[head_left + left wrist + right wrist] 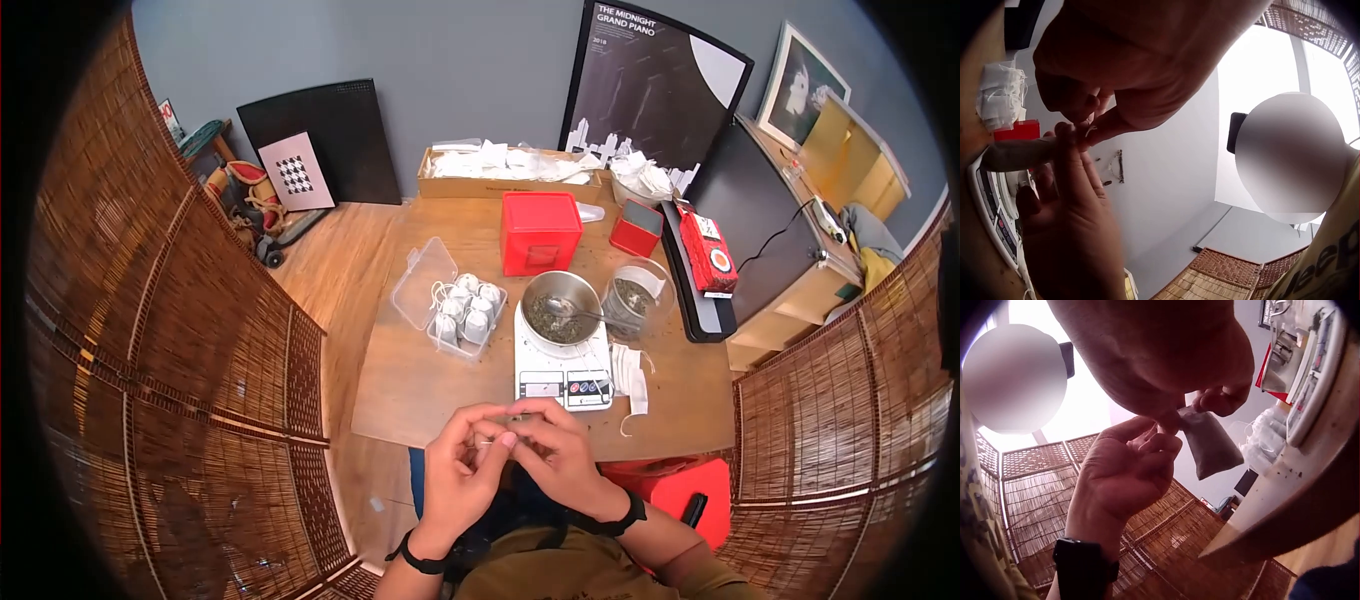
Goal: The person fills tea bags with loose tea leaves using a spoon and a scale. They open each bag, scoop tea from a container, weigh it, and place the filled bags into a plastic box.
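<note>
Just in front of the table's near edge, my left hand [465,480] and right hand [560,455] meet at the fingertips. Between them hangs a small, filled cloth drawstring bag [1210,444], its body pointing down toward the table. The right fingers pinch the bag near its neck, while the left thumb and fingers pinch its drawstring [1091,129]. Ahead of the hands is a white kitchen scale [565,388], bearing a steel bowl [535,340] of dried leaves with a spoon [575,311] in it.
Left of the scale, an open plastic box [460,347] holds several filled bags. Flat cloth bags [630,375] lie to its right, below a clear container [640,318] of leaves. Behind stand a red box [540,240], a smaller red tin [635,235] and a carton [500,186] of white packets.
</note>
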Demonstrator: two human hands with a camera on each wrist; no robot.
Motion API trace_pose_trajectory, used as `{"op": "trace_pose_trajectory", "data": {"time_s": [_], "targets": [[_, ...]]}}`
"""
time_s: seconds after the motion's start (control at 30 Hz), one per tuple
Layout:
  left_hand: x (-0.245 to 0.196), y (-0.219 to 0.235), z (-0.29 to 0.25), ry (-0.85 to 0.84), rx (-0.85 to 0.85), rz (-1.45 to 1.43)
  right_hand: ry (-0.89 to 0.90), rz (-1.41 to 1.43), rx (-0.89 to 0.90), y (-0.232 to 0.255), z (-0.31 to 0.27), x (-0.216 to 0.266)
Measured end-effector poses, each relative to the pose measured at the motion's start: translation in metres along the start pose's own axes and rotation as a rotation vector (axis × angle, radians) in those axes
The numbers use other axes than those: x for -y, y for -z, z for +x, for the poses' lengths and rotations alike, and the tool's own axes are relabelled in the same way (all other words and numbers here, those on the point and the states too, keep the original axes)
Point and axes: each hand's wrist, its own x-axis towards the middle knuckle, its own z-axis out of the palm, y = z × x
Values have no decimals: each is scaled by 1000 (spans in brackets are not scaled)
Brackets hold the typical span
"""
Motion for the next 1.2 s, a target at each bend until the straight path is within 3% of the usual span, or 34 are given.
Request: {"op": "trace_pose_trajectory", "data": {"time_s": [0.37,0.43,0.53,0.6,0.67,0.8,0.9,1.03,1.1,1.2], "targets": [[21,13,-35,0,-94,-275,71,-81,110,-1,11,4],[22,10,-42,-105,-135,-335,236,-267,166,2,29,20],[23,15,-50,-172,-158,-335,382,-296,230,-2,48,29],[24,17,-54,-189,-170,-354,350,-311,271,0,61,30],[28,18,-57,-203,-174,-371,414,-342,99,2,84,21],[50,13,-55,-88,-129,-433,423,-453,25,7,133,9],[57,6,-56,-31,-102,-445,268,-447,137,4,151,6],[58,0,-58,-14,-90,-406,257,-494,252,-1,162,-10],[57,-3,-60,-31,-94,-389,206,-657,316,-2,162,-14],[52,-7,-65,-49,-109,-360,259,-675,178,-4,161,-28]]}}
